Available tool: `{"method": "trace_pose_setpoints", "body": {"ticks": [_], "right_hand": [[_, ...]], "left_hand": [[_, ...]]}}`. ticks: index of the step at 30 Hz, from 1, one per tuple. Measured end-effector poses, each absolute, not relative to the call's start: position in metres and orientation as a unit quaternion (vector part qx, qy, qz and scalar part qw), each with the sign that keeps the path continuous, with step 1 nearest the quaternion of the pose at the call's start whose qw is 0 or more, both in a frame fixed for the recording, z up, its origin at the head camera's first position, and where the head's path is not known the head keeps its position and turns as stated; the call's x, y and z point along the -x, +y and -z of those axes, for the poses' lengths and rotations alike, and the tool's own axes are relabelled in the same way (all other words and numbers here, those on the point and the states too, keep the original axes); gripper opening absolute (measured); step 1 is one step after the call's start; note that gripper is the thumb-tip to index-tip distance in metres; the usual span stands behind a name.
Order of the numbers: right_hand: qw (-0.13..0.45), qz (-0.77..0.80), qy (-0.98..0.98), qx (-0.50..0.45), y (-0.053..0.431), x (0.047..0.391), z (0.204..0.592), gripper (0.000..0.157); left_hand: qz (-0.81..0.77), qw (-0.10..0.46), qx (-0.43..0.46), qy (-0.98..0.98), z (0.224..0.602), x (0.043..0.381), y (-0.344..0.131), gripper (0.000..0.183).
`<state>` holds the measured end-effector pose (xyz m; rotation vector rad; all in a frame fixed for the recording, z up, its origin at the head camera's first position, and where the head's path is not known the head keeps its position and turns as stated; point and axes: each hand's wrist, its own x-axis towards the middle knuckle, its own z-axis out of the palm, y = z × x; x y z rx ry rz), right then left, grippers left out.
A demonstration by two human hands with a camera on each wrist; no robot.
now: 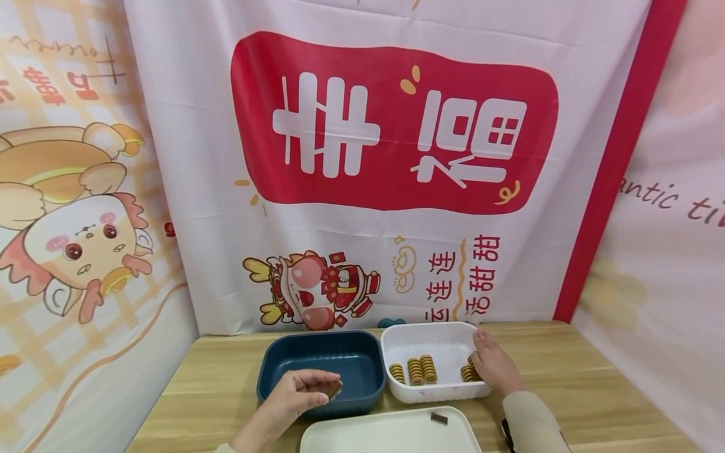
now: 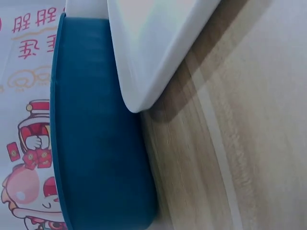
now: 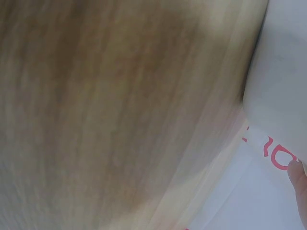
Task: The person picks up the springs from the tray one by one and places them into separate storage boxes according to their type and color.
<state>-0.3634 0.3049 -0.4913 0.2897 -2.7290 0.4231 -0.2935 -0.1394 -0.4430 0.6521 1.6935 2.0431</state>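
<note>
My left hand (image 1: 294,393) pinches a brown ribbed piece (image 1: 335,390) between thumb and fingers, over the front of the dark blue bin (image 1: 320,340). In the left wrist view the hand is out of sight; the blue bin's side (image 2: 96,124) fills the left part. My right hand (image 1: 495,365) grips the right end of the white bin (image 1: 436,393) at its rim. A fingertip (image 3: 298,179) shows beside the bin's outer wall in the right wrist view. Inside are yellow-brown ribbed stacks (image 1: 421,370); another stack (image 1: 469,372) lies close to the right hand, partly covered by it.
A cream tray (image 1: 374,434) lies in front of the bins, with a dark ribbed piece (image 1: 438,418) near its back right corner. The wooden table (image 1: 209,371) ends at a printed cloth backdrop (image 1: 198,264); more cloth hangs at both sides.
</note>
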Motion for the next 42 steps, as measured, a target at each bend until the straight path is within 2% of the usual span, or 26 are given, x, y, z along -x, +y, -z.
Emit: {"method": "trace_pose_setpoints", "body": {"ticks": [12, 16, 20, 25, 34, 42], "right_hand": [[0.164, -0.148, -0.971, -0.096, 0.303, 0.361, 0.488, 0.046], [0.175, -0.155, -0.968, -0.092, 0.302, 0.361, 0.489, 0.046], [0.183, -0.158, -0.966, -0.092, 0.303, 0.363, 0.491, 0.046], [0.183, -0.160, -0.965, -0.094, 0.304, 0.364, 0.492, 0.046], [0.161, -0.162, -0.970, -0.083, 0.302, 0.362, 0.490, 0.047], [0.178, -0.160, -0.967, -0.087, 0.301, 0.362, 0.492, 0.046]], "left_hand": [[-0.756, 0.174, -0.199, 0.598, 0.442, 0.317, -0.151, 0.026], [-0.753, 0.155, -0.183, 0.613, 0.442, 0.329, -0.152, 0.034], [-0.712, 0.124, -0.169, 0.670, 0.441, 0.340, -0.147, 0.043], [-0.627, 0.091, -0.183, 0.752, 0.437, 0.356, -0.132, 0.045], [-0.386, 0.012, -0.314, 0.868, 0.438, 0.384, -0.108, 0.022], [-0.238, 0.020, -0.331, 0.913, 0.451, 0.395, -0.082, 0.014]]}}
